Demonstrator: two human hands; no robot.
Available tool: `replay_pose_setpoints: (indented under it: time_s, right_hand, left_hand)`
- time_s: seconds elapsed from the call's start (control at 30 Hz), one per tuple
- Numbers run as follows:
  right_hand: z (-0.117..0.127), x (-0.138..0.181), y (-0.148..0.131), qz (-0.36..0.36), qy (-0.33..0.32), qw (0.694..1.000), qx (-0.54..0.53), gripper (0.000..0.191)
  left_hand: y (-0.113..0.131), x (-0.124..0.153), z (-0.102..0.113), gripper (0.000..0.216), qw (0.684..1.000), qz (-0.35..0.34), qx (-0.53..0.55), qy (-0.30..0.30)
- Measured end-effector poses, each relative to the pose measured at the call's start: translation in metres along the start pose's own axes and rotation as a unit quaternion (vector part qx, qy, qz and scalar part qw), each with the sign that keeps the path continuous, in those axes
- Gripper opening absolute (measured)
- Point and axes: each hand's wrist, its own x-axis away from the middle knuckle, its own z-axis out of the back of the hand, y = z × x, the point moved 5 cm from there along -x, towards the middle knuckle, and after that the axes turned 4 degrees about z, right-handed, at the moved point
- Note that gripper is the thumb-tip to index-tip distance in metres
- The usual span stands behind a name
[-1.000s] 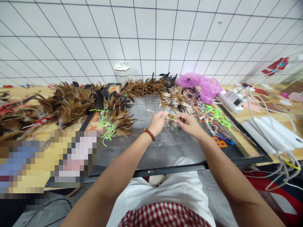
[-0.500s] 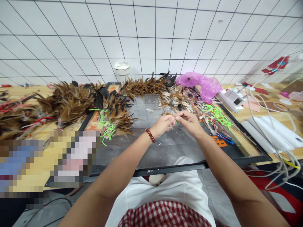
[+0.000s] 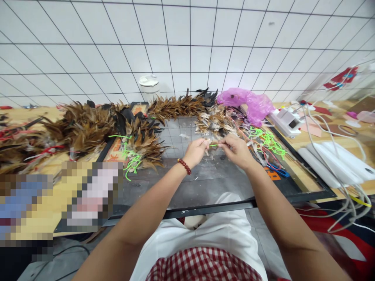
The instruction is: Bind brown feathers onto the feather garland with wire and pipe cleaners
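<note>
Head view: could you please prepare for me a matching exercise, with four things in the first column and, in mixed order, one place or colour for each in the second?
Things:
1. Green strand
2. Plastic bag
3. Beaded bracelet
4. Lidded container

Places or colours:
A. White
B. Dark red
C. Between the left hand and the right hand
D. Pinkish purple

Pairs: 1-C, 2-D, 3-B, 4-A
</note>
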Motion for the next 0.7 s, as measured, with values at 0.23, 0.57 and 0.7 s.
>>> replay_pose_setpoints:
  time_s: [0.23, 0.57, 0.7]
  right_hand:
    - [0.002, -0.002, -0.017, 0.058, 0.004, 0.996, -0.064, 0.015]
    - [-0.009, 0.002, -0.007, -0.013, -0.033, 0.998, -0.053, 0.017]
    - [-0.011, 0.005, -0.02, 0.058, -0.067, 0.995, -0.051, 0.013]
  left_hand:
    - [0.003, 0.014, -0.019, 0.027, 0.987, 0.065, 0.026, -0.142]
    - [0.012, 0.015, -0.022, 0.029, 0.978, 0.039, 0.118, -0.166]
    - [0.011, 0.007, -0.006, 0.026, 0.995, -0.047, -0.082, -0.024]
